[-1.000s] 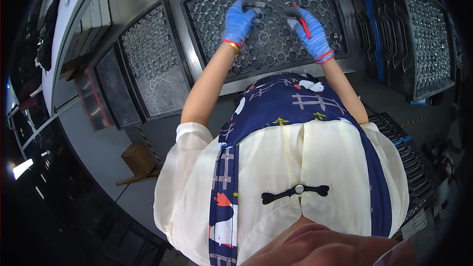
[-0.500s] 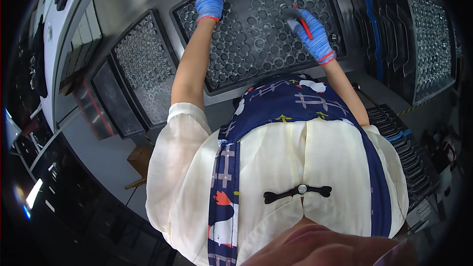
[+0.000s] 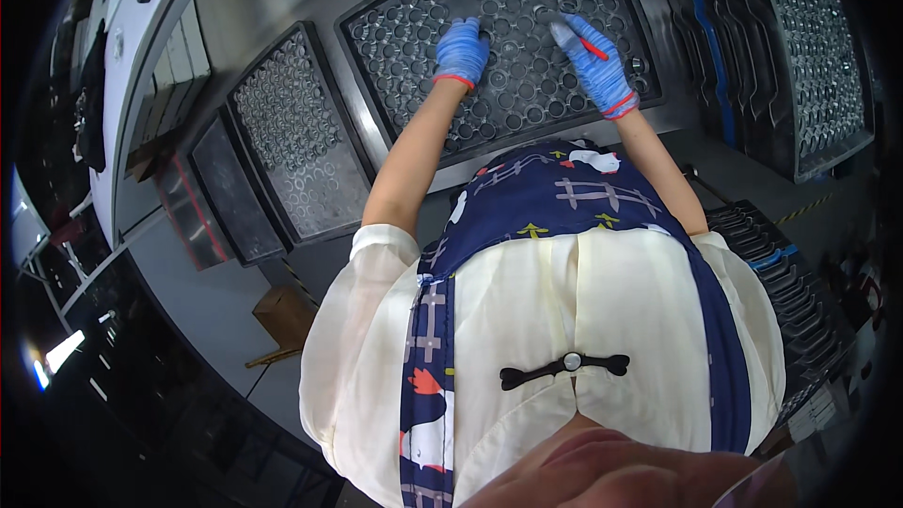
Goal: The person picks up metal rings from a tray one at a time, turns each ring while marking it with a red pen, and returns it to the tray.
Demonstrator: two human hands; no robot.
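A large black tray lies across the bench before me, filled with many small metal rings. My left hand, in a blue knit glove with a red cuff, is over the left-middle of the rings. Its fingers are bent together and point down; whatever they pinch, if anything, is hidden. Toward the tray's right side, my right hand wears a matching glove with grey fingertips. It is closed around a slim red pen-like tool, whose tip I cannot make out against the rings.
A smaller black tray of rings stands to the left, beside a dark flat tray. Upright black trays are packed at the right, near a tilted tray of rings. More stacked trays stand lower right. A cardboard box is at lower left.
My left hand has come from the tray's far left edge toward its middle, nearer to me. My right hand stays in about the same place, with the red tool tilted differently.
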